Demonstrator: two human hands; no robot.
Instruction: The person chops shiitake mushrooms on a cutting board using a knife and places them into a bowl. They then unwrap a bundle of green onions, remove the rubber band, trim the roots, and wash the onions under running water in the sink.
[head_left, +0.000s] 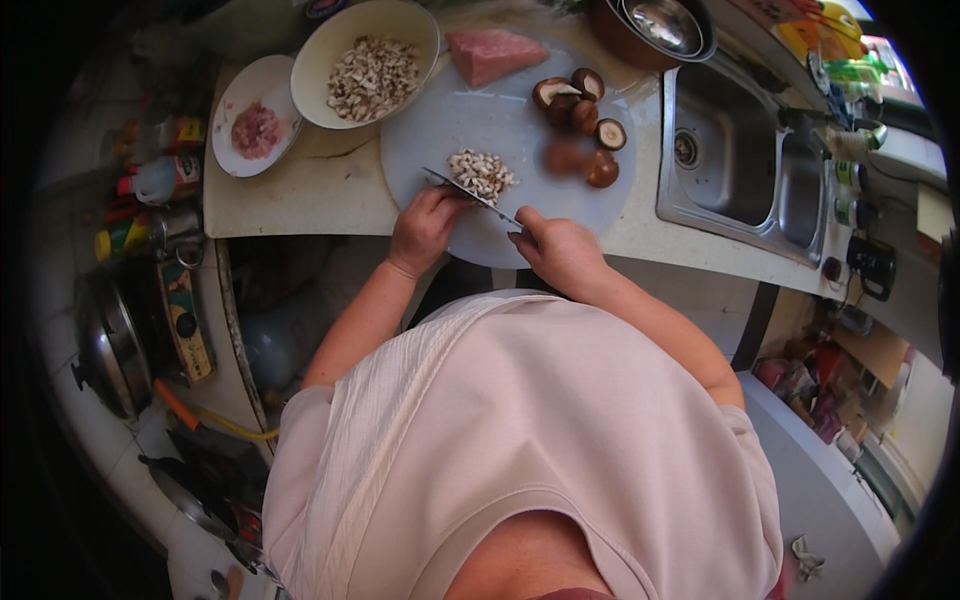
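My right hand (564, 251) grips the handle of a kitchen knife (491, 208), its blade slanting up to the left over the near part of a round translucent cutting board (442, 112). At the blade's near side, my left hand (421, 231) has its fingers curled against or beside it; what lies under them is hidden. Just beyond the blade is a small heap of diced mushroom (480, 171). Whole and trimmed shiitake mushrooms (602, 169) lie at the board's right, one spot there blurred. A slab of raw pink meat (495, 56) rests at the board's far edge.
Left of the board, a cream bowl (315, 82) holds chopped mushroom, beside a white plate (227, 101) with minced meat (256, 131). Stacked metal bowls (656, 56) stand far right, near a double steel sink (720, 142). Bottles (161, 180) and a lidded pan (112, 345) line the left.
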